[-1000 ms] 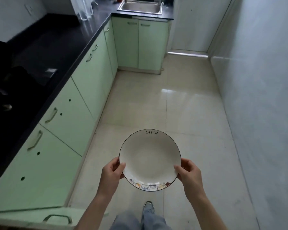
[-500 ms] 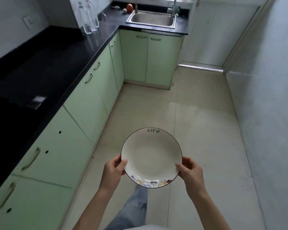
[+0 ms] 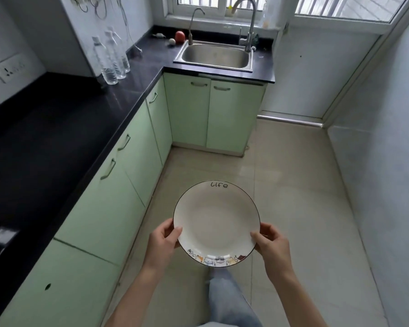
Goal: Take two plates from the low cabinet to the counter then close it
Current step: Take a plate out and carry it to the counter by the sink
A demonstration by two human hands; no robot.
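Both hands, left (image 3: 164,241) and right (image 3: 272,244), pinch the plate (image 3: 216,223) by opposite rims. Glazed ceramic: stiff, slick, breakable; rim grips suit it until the counter (image 3: 57,138).

Bare counter (image 3: 57,138) left; bottles (image 3: 111,60) beyond

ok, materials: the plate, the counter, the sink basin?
Plate: looks like glazed ceramic, a glossy white face with a thin dark rim line and printed decoration. Counter: black and polished, it mirrors the bottles; stone or a stone-look surface, can't tell which. Sink: brushed steel by its dull grey metallic sheen.
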